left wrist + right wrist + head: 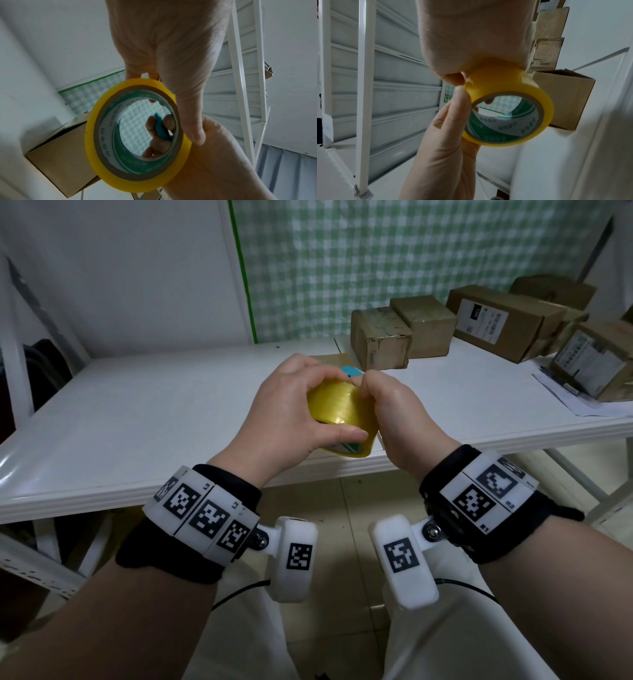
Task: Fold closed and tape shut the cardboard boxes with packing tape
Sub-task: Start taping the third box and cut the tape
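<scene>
My two hands hold a roll of yellow packing tape [337, 410] above the front edge of the white table [137, 412]. My left hand [291, 409] grips the roll across its width, thumb along the near rim. My right hand [388, 412] is curled against the roll's right side. In the left wrist view, through the core of the roll [137, 135], its fingers grip a small blue tool [161, 125]. In the right wrist view a right fingertip [453, 79] touches the roll [508, 108] at its rim. Closed cardboard boxes [380, 337] stand at the back right.
More boxes [503, 323] crowd the table's far right, one with a label [596, 357] sitting on a sheet of paper [561, 395]. A flat piece of cardboard [330, 359] lies behind my hands. A white metal frame [13, 354] stands at the left.
</scene>
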Action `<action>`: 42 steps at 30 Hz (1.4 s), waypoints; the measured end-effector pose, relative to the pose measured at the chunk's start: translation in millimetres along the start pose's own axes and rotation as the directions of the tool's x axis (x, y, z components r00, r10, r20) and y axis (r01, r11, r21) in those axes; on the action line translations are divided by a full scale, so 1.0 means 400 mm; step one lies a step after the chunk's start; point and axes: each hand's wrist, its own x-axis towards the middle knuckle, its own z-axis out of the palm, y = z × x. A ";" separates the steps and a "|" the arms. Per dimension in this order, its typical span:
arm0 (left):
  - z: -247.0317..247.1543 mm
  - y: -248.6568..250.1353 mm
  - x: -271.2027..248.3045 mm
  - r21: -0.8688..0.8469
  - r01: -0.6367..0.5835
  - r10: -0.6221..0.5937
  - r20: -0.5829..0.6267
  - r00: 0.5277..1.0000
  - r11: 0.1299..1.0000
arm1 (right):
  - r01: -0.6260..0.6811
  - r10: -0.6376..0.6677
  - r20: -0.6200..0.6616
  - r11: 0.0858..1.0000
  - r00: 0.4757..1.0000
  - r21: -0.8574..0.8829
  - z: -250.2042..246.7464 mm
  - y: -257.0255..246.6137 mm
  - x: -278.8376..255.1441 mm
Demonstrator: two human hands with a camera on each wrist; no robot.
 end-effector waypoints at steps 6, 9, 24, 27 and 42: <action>-0.011 -0.025 0.001 -0.166 0.049 -0.051 -0.010 0.999 0.985 | 0.015 -0.010 0.150 0.999 0.989 -0.035 -0.031 -0.001 0.005; -0.018 -0.034 -0.003 -0.277 0.078 -0.074 0.027 0.997 0.958 | 0.064 -0.052 0.183 0.996 0.982 -0.058 -0.044 -0.005 0.001; -0.005 -0.006 0.009 0.175 -0.159 0.192 -0.191 0.962 0.972 | 0.195 -0.176 0.149 0.972 0.973 -0.127 -0.036 -0.001 0.018; -0.012 0.002 0.012 0.230 -0.219 0.274 -0.242 0.931 0.948 | 0.195 -0.172 0.139 0.966 0.975 -0.169 -0.032 -0.002 0.016; -0.034 0.010 0.049 0.231 -0.118 0.146 -0.112 0.983 0.966 | 0.276 -0.204 0.219 0.882 0.954 -0.381 -0.054 -0.010 -0.002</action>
